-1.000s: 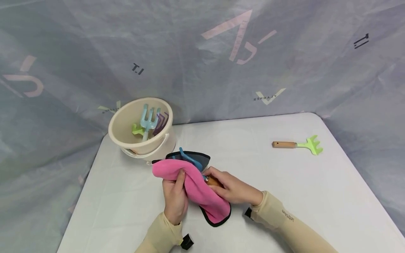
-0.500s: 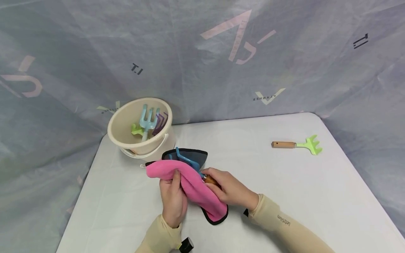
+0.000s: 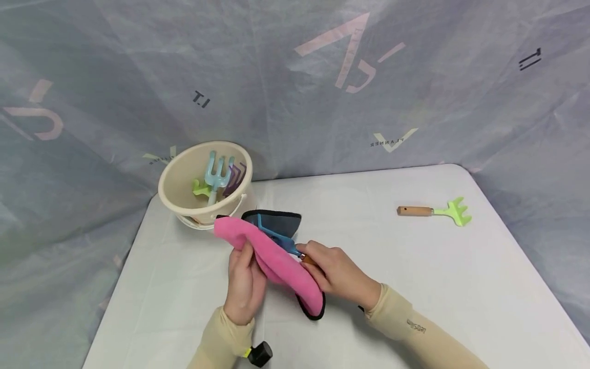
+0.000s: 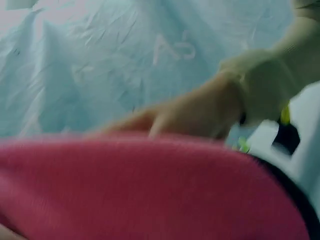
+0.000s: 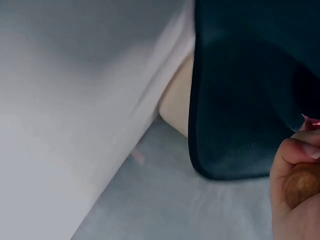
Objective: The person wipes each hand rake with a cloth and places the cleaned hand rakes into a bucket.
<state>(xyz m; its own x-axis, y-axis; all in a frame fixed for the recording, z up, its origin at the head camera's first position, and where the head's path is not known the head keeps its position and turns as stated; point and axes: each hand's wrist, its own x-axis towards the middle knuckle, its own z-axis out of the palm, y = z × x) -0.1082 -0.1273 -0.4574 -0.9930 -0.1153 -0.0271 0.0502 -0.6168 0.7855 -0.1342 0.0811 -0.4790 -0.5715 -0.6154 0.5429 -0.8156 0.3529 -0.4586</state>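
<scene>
My left hand [image 3: 245, 287] grips a cloth [image 3: 281, 261], pink on one face and dark grey on the other, with black edging. In my right hand [image 3: 341, 271] is the wooden handle [image 3: 310, 260] of a blue garden hand rake [image 3: 278, 240]. The rake's head lies against the cloth's dark face, and the pink part covers some of it. Pink cloth [image 4: 150, 190] fills the lower left wrist view, with the right hand [image 4: 195, 110] behind it. In the right wrist view the dark face [image 5: 240, 110] hangs beside the handle's end [image 5: 302, 185].
A cream bucket [image 3: 177, 187] stands at the back left, close behind the cloth. It holds a light blue fork [image 3: 216, 177], a purple rake [image 3: 235, 179] and a green tool [image 3: 200, 188]. On the right of the white table [image 3: 415, 277] lies a green rake [image 3: 454, 211] with a wooden handle.
The cloth and the rake in it have shifted slightly up and left, nearer the bucket. My left hand has moved left with the cloth; the right hand keeps its grip on the handle.
</scene>
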